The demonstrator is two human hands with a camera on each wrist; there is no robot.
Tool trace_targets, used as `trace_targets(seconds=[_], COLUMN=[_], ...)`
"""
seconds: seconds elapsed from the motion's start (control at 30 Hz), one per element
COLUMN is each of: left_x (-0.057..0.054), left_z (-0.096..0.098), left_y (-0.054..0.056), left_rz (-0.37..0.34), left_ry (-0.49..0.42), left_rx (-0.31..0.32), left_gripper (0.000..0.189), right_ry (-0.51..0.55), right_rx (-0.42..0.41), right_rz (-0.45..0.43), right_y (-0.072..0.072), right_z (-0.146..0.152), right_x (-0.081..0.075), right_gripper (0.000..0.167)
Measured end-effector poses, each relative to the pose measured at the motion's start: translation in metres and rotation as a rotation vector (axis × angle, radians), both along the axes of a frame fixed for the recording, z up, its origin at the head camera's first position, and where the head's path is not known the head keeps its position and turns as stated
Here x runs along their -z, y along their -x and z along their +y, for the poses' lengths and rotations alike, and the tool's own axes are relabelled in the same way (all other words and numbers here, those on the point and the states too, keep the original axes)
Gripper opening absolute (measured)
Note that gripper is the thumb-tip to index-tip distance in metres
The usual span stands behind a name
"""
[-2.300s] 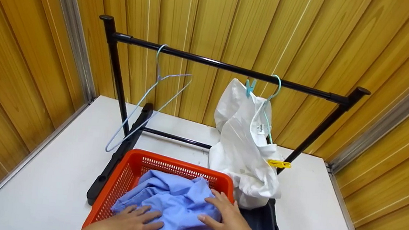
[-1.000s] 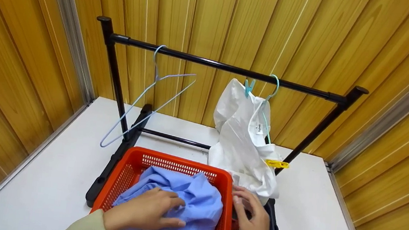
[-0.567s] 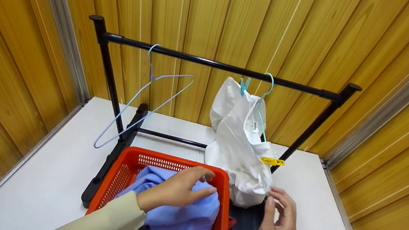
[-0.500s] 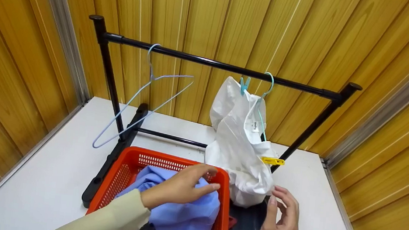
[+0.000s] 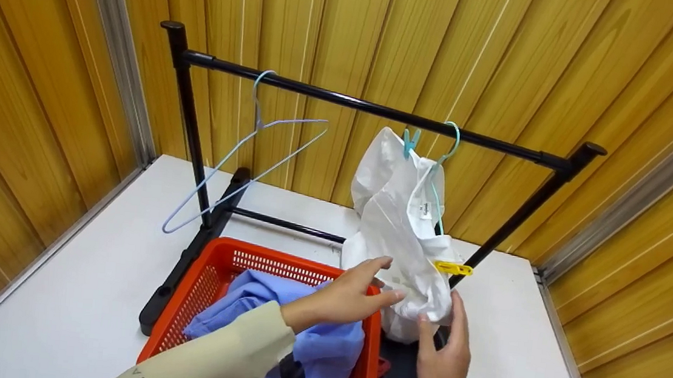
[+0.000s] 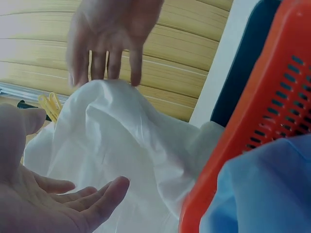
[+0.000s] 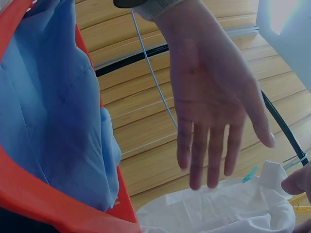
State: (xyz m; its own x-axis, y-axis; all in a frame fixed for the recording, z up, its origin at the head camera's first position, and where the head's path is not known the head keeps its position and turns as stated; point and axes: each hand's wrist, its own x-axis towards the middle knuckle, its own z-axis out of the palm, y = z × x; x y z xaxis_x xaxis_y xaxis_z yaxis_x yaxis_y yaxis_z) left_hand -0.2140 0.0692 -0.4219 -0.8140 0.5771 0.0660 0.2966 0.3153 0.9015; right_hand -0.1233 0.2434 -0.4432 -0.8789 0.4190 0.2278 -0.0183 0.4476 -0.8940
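A white garment [image 5: 392,218] hangs on a light green hanger [image 5: 453,144] from the black rack bar, with a blue clothespin [image 5: 410,143] and a yellow clothespin [image 5: 453,268] on it. My left hand [image 5: 348,293] reaches over the basket to the garment's lower left side, fingers extended and thumb apart. On the lower right side, my right hand [image 5: 446,357] touches the cloth with straight fingers, thumb towards the front. In the left wrist view, the right hand [image 6: 114,41] rests its fingertips on the cloth's edge. Blue cloth [image 5: 328,353] lies in the red basket [image 5: 173,315].
A lilac-blue hanger [image 5: 212,215] with nothing on it hangs at the left of the black rack [image 5: 344,99]. A dark tray [image 5: 403,371] and a small red thing [image 5: 383,368] are right of the basket. Wood-patterned walls surround the white table [image 5: 78,288].
Both hands have left the blue cloth and moved right to the white garment. Over the last half second, the left hand has come further right and the right hand has closed in on the cloth.
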Motion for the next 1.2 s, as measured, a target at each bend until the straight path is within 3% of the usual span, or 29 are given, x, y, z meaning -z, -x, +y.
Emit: trace_targets(seconds=[0.27, 0.37, 0.47, 0.6, 0.7, 0.93, 1.07, 1.2], left_x=[-0.001, 0.000, 0.001, -0.001, -0.003, -0.004, -0.005, -0.006], left_z=[0.023, 0.029, 0.032, 0.035, 0.038, 0.043, 0.043, 0.041], left_y=[0.006, 0.007, 0.010, 0.013, 0.016, 0.027, 0.033, 0.037], left_rz=[-0.105, -0.112, -0.095, -0.075, -0.077, -0.124, -0.097, -0.065], left_ry=[-0.132, -0.165, -0.190, -0.222, -0.236, -0.253, -0.241, -0.272], left_rx=[-0.019, -0.042, -0.057, -0.067, -0.118, -0.279, -0.313, -0.304], left_gripper=[0.083, 0.086, 0.078, 0.055, 0.046, 0.034, 0.023, 0.016], right_ry=[-0.060, -0.084, -0.110, -0.178, -0.210, -0.196, -0.187, -0.137], right_rx=[-0.035, -0.063, -0.087, -0.107, -0.156, -0.287, -0.301, -0.292], right_rz=[0.132, 0.120, 0.131, 0.223, 0.268, 0.230, 0.262, 0.291], right_y=[-0.001, -0.004, -0.006, -0.005, -0.004, -0.006, -0.007, -0.008], right_z=[-0.023, -0.031, -0.037, -0.045, -0.050, -0.052, -0.051, -0.051], right_x=[0.012, 0.015, 0.018, 0.025, 0.027, 0.027, 0.028, 0.028], right_gripper=[0.062, 0.062, 0.061, 0.056, 0.051, 0.048, 0.046, 0.042])
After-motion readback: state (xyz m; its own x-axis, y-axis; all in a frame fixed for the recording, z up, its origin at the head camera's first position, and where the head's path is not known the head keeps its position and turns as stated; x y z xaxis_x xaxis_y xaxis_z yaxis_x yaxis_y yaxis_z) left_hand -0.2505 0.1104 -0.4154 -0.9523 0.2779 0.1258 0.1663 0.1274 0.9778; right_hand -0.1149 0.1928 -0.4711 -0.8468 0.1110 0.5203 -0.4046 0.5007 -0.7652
